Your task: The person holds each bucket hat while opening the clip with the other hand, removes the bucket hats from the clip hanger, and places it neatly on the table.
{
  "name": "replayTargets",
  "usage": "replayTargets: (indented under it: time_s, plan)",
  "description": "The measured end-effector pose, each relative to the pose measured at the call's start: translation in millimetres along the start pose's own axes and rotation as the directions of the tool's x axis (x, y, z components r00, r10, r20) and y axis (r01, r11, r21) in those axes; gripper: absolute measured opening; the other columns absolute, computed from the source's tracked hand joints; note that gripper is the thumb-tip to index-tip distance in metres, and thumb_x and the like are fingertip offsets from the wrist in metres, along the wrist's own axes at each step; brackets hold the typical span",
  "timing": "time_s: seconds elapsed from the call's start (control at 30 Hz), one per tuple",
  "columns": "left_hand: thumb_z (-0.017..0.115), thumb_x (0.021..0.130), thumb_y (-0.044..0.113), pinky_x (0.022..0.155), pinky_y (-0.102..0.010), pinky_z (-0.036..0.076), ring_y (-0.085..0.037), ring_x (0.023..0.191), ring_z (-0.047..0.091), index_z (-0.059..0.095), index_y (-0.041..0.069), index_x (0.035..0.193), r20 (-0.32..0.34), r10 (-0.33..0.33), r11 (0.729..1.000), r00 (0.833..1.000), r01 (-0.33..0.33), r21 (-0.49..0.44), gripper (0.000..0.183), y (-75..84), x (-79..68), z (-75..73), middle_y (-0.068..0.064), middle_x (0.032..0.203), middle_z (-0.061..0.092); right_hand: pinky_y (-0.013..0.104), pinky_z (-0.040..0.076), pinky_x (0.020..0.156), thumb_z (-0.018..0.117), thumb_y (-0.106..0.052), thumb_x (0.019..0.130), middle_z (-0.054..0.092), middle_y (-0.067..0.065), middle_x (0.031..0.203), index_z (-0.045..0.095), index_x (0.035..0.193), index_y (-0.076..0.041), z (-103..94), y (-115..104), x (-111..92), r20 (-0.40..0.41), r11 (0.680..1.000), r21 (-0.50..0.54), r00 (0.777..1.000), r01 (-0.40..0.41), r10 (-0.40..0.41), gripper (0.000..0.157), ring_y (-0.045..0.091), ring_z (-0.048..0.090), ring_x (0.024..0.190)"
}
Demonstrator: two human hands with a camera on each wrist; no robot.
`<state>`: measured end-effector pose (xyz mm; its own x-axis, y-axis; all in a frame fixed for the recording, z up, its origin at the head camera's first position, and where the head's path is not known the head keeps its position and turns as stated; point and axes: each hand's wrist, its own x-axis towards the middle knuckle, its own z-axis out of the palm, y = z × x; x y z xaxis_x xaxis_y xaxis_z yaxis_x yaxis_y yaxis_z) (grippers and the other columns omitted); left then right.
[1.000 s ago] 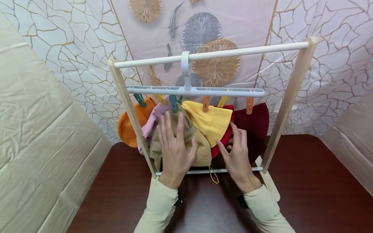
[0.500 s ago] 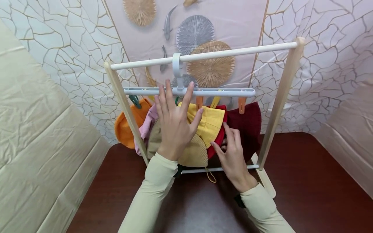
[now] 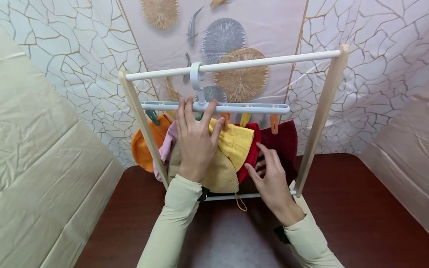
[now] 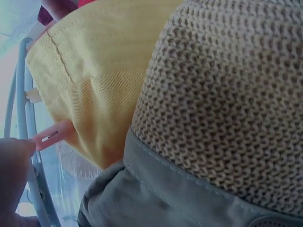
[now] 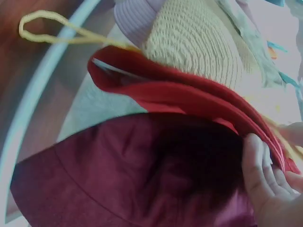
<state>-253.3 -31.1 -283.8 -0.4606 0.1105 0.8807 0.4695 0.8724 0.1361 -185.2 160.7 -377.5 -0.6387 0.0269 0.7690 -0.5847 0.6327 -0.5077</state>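
A pale blue hanger (image 3: 248, 108) holds several fabric hats by coloured clips. My left hand (image 3: 197, 145) reaches up over the tan hat, fingertips bent over the hanger's bar near its hook. Its thumb lies close to the orange clip on the yellow hat (image 3: 236, 143). My right hand (image 3: 271, 178) holds the edge of the red hat (image 5: 189, 97), thumb on the near side and other fingers behind it. Beside those fingers hangs a maroon hat (image 5: 109, 175). A woven straw-coloured crown (image 4: 222, 104) with a grey-brown band fills much of the left wrist view.
The hanger hooks onto the white top rail (image 3: 275, 59) of a wooden rack (image 3: 323, 119). Orange (image 3: 144, 152) and pink (image 3: 165, 149) hats hang at the left, partly behind a rack post. Beneath stands a dark brown table (image 3: 231, 242), with patterned cloth walls around.
My left hand has risen from the tan hat to the hanger's bar. The hanger with its hats has shifted left along the rail. My right hand stays at the red hat's edge.
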Motion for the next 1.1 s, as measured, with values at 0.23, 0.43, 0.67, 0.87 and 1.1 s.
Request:
replayTargets:
  time_s: [0.23,0.43,0.67,0.87,1.1]
  plan:
    - [0.062,0.107,0.042,0.123,-0.059,0.030,-0.049,0.146,0.040,0.068,0.025,0.139,-0.068,-0.002,0.999,0.998,0.000,-0.042,0.038,-5.3,1.7,-2.9,-0.029,0.148,0.052,0.029,0.043,0.077,0.078,-0.002,0.092,0.059,0.022,0.110,0.058,0.140,0.004,-11.7,4,5,-0.177,0.994,-0.103,0.982,0.043,-0.061,0.052,0.030,0.055,0.088]
    - [0.059,0.108,0.038,0.121,-0.055,0.037,-0.045,0.145,0.043,0.072,0.026,0.135,-0.106,-0.025,0.999,0.994,0.021,-0.039,0.032,-7.3,5.3,-6.5,-0.026,0.144,0.056,0.057,0.027,0.093,0.075,-0.018,0.095,0.050,0.030,0.127,0.056,0.144,-0.001,-17.5,15,16,-0.395,0.973,-0.231,0.915,-0.019,-0.076,0.055,0.049,0.043,0.119]
    - [0.060,0.108,0.036,0.116,-0.059,0.042,-0.050,0.140,0.047,0.076,0.024,0.131,-0.119,-0.065,0.997,0.991,0.059,-0.053,0.031,-13.8,7.3,-13.3,-0.028,0.142,0.060,0.059,0.031,0.110,0.071,-0.022,0.101,0.052,0.025,0.147,0.050,0.152,-0.003,-23.6,19,34,-0.388,0.974,-0.211,0.922,-0.086,-0.003,0.059,0.043,0.046,0.137]
    - [0.062,0.107,0.036,0.114,-0.062,0.043,-0.052,0.141,0.047,0.076,0.023,0.131,-0.115,-0.063,0.997,0.991,0.057,-0.055,0.030,-24.9,6.3,-16.6,-0.027,0.142,0.060,0.058,0.052,0.093,0.068,-0.012,0.103,0.068,0.024,0.130,0.055,0.146,0.001,-17.5,16,36,-0.264,0.992,-0.052,0.960,-0.115,0.098,0.046,0.042,0.067,0.113]
    - [0.064,0.106,0.035,0.112,-0.060,0.046,-0.050,0.141,0.047,0.077,0.023,0.129,-0.111,-0.068,0.995,0.992,0.059,-0.078,0.029,-35.4,7.1,-20.2,-0.026,0.141,0.061,0.036,0.050,0.082,0.068,-0.012,0.104,0.070,0.025,0.118,0.054,0.141,0.005,-12.3,13,37,-0.171,0.991,0.040,0.976,-0.128,0.133,0.044,0.037,0.069,0.101]
